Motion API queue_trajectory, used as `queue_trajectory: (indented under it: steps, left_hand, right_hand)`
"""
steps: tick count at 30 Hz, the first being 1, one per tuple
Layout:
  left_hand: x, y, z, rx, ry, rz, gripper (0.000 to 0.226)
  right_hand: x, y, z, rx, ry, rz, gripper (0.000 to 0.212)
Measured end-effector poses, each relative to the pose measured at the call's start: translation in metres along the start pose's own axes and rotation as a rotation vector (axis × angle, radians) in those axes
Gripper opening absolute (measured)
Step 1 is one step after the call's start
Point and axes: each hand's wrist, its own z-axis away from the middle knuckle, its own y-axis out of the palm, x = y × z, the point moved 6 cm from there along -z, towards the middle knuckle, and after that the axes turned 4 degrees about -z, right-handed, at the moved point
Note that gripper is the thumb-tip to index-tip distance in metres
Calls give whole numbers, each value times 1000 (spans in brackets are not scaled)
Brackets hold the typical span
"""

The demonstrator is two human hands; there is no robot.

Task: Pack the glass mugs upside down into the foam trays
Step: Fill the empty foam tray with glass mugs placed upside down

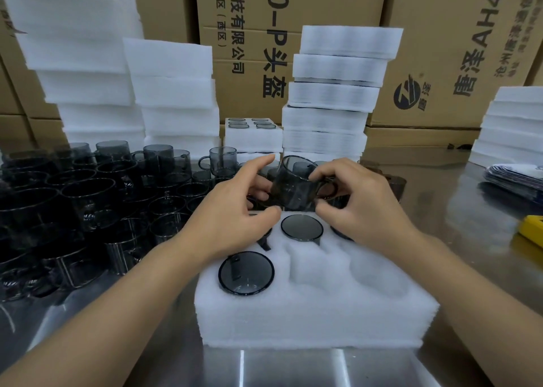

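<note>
A smoky grey glass mug point(293, 186) is held tilted above the far side of a white foam tray point(317, 319). My right hand point(355, 201) pinches it by its handle and side. My left hand point(235, 216) grips its left wall with thumb and fingers. In the tray, upside-down mugs fill a near left pocket point(246, 272) and a middle pocket point(301, 227); another is partly hidden under my right hand. Two near pockets on the right hold nothing.
Several loose grey mugs point(88, 198) crowd the steel table on the left. Stacks of foam trays point(332, 92) stand behind, with a filled tray point(252, 131) between them, in front of cardboard boxes. A yellow object point(531, 229) and a stack of flat packets lie at the right.
</note>
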Motion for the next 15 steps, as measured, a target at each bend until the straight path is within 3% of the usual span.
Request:
queue_trajectory:
  steps: [8,15]
  left_hand:
    - [-7,2,1,19,-45,192,67]
    - [-5,10,-2,129,-107,385,64]
  right_hand:
    - [11,-1,2,-29,-130,-44,27]
    - [10,1,1,-35,-179,-41,32]
